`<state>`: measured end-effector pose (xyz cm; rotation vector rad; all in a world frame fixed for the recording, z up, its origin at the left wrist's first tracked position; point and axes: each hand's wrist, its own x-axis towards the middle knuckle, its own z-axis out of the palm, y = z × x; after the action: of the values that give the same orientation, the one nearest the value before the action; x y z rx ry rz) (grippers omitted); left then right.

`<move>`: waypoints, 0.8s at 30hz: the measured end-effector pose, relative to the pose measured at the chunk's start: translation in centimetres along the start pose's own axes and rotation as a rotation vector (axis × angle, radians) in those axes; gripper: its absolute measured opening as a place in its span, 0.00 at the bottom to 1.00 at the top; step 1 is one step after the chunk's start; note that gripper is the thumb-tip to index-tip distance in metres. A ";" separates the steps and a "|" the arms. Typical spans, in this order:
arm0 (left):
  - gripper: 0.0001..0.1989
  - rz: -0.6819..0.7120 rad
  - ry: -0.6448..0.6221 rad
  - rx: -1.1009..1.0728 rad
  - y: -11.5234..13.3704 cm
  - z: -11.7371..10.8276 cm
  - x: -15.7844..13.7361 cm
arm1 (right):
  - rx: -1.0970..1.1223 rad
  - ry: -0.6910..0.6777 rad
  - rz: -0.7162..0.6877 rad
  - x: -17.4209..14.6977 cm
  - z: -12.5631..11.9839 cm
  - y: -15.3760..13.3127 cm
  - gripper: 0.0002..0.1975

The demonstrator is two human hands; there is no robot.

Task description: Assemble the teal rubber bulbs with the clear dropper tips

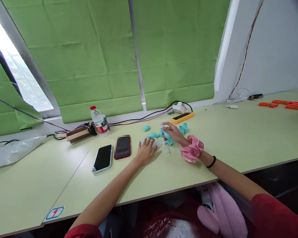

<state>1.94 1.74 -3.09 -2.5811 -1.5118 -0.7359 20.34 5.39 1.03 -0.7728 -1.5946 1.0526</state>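
Observation:
My left hand (146,152) lies on the table with its fingers spread, touching a small pile of clear, whitish plastic pieces (157,143). My right hand (174,133) is closed around a teal bulb-shaped piece (167,135); a whitish translucent bit shows at its upper end. Around the hands lie more teal pieces: one rounded piece (146,128) farther back, another on its side (153,135) just beyond my left fingertips, and upright hollow ones (185,127) behind my right wrist. Loose translucent pieces (166,147) rest between the hands.
Left of my hands lie a red-cased phone (122,147) and a light-cased phone (102,159). A water bottle (99,121) stands near a small open cardboard box (78,134). Behind are a yellow power strip (182,117) and cables; orange-handled tools (288,103) lie far right.

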 end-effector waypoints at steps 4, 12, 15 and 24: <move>0.18 -0.016 0.209 -0.306 0.4 -1.6 0.1 | -0.297 -0.102 -0.201 -1.4 2.0 0.6 0.12; 0.20 -0.085 0.215 -0.414 1.8 -2.2 0.2 | -0.590 -0.126 -0.420 -3.3 4.5 1.2 0.02; 0.24 -0.125 0.166 -0.579 2.0 -2.1 0.4 | -0.608 -0.125 -0.437 -3.6 4.6 0.8 0.04; 0.24 -0.338 -0.106 -1.117 1.1 -1.8 1.1 | -0.564 -0.213 -0.443 -4.0 4.6 0.1 0.03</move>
<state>2.64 1.60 -0.84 -3.0531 -1.9696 -1.9825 16.93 0.75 -1.04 -0.6325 -2.1629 0.3689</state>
